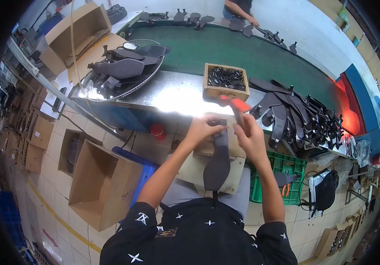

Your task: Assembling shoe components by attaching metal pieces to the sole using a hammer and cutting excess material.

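Note:
A dark grey shoe sole (217, 165) lies lengthwise over a pale board (236, 176) in front of my body. My left hand (203, 131) is closed at the sole's far end, thumb and fingers pinching where a small black piece (223, 122) shows. My right hand (251, 136) grips a hammer (240, 105) by its handle. The hammer's reddish head is raised above and just right of the sole's far end, smeared by motion. Beyond it, a wooden box (226, 91) full of small black parts stands on the metal bench edge.
Many strapped soles (287, 104) are heaped on the bench at right. A wire basket (123, 95) holds more at left. A green conveyor (185, 53) runs behind, with another person's arm (243, 13) beyond. Cardboard boxes (106, 185) and a green crate (265, 190) flank me.

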The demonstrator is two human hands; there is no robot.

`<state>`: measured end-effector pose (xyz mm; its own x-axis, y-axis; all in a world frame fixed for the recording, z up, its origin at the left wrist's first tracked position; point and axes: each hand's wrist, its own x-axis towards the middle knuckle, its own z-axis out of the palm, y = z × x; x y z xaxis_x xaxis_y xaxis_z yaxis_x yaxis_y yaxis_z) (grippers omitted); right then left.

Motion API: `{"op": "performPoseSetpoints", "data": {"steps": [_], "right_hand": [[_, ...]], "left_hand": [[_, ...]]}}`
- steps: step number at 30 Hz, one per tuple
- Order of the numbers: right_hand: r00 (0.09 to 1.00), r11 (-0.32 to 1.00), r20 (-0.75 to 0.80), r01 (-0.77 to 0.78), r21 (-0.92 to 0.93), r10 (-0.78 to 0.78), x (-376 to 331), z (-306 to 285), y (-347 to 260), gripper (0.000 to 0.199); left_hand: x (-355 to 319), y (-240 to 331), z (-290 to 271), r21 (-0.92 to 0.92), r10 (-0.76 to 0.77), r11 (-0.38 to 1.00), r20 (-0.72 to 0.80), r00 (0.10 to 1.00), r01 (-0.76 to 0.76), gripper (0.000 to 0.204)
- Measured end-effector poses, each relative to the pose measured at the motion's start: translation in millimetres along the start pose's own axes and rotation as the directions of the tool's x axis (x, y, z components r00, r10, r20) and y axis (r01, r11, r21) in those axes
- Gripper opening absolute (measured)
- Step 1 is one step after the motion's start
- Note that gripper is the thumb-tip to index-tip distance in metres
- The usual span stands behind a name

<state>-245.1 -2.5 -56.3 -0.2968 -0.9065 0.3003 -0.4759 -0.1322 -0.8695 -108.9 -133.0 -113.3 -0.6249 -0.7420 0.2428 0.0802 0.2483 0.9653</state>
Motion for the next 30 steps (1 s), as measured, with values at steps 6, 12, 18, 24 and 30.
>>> {"op": "performPoseSetpoints", "data": {"steps": [6, 12, 18, 24, 30], "right_hand": [[0.997, 0.992, -0.06, -0.058, -0.115, 0.051, -54, -14, -51, 0.036], [1.0, 0.969, 0.004, -0.021, -0.244, 0.022, -43, -10, -41, 0.035], [0.952, 0.903, -0.162, 0.18, -0.391, -0.26, -62, -41, -99, 0.039], [0.973, 0.916, -0.09, 0.168, -0.363, -0.214, -29, -12, -29, 0.035], [0.989, 0.94, -0.032, 0.125, -0.317, -0.142, -44, 2, -37, 0.039]], "left_hand": [[0, 4, -3, -0.035, -0.085, 0.996, 0.077, 0.993, 0.088, 0.026], [1, -12, -6, 0.045, -0.049, 0.998, 0.119, 0.992, 0.044, 0.033], [-11, -17, -10, 0.456, 0.101, 0.876, 0.147, 0.984, -0.158, 0.1], [-11, -13, -9, 0.568, -0.106, 0.823, 0.168, 0.98, -0.009, 0.112], [-10, -8, -9, 0.624, -0.005, 0.768, 0.23, 0.973, -0.143, 0.06]]}}
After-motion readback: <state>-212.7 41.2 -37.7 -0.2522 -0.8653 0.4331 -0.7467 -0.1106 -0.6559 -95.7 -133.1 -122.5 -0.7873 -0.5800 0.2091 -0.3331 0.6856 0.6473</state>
